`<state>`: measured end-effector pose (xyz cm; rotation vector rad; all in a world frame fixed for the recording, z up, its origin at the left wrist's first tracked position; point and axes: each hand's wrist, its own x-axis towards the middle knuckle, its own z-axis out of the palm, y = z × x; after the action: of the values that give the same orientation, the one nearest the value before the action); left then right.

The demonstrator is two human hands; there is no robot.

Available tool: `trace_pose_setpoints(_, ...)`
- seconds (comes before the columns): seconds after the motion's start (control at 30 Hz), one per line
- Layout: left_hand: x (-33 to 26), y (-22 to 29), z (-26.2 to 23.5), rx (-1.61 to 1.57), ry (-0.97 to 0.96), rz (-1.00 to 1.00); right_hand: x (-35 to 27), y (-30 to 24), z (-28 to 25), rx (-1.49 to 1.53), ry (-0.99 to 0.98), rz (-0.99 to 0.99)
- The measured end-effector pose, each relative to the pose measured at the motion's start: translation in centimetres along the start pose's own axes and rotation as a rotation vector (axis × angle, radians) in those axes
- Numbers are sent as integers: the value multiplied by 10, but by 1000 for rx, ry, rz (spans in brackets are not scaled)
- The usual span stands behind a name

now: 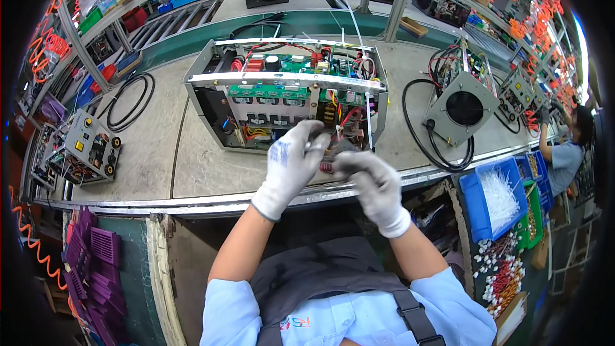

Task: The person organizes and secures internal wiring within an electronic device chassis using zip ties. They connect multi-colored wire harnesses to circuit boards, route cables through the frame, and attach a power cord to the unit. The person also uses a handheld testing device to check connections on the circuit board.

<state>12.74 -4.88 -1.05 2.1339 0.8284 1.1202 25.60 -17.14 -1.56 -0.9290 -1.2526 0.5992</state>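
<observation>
An open metal chassis (211, 112) stands on the bench before me, with a green circuit board (295, 64), black heat-sink parts and coloured wires inside. My left hand (288, 163), in a white glove, is at its front right opening with thumb and fingers curled together. My right hand (378, 192), gloved and smudged dark at the fingertips, is closed just to the right and slightly blurred. Between the fingers of both hands a small dark red piece (327, 167) shows; its kind is hidden. White cable ties (368, 115) hang at the chassis's right side.
A fan unit (464, 109) with a black cable stands at the right; another unit (83, 147) and a coiled cable (138, 99) lie left. A blue bin (493, 198) of white ties sits lower right, near loose connectors (500, 269). Purple plastic parts (96, 269) are lower left. A co-worker (564, 147) is at far right.
</observation>
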Motion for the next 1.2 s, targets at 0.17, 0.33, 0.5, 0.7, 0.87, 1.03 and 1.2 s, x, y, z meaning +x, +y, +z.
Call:
trace_pose_setpoints(0.17,-19,-17,8,232,-102,66,30,23,-19,-61,16,414)
trace_pose_setpoints(0.33,-5,-57,66,-82,162,52,57,55,2,-344,24,224)
trace_pose_setpoints(0.5,-6,-37,43,-130,337,244,58,73,0,-700,145,-115)
trace_pose_setpoints(0.7,8,19,-24,454,-312,616,50,63,15,-635,270,22)
trace_pose_setpoints(0.87,15,31,-25,244,-449,424,37,76,33,-261,431,-98)
trace_pose_setpoints(1.03,9,27,-2,146,-272,426,62,135,24,-334,405,67)
trace_pose_setpoints(1.2,-7,26,18,174,-178,440,71,128,24,-330,394,-48)
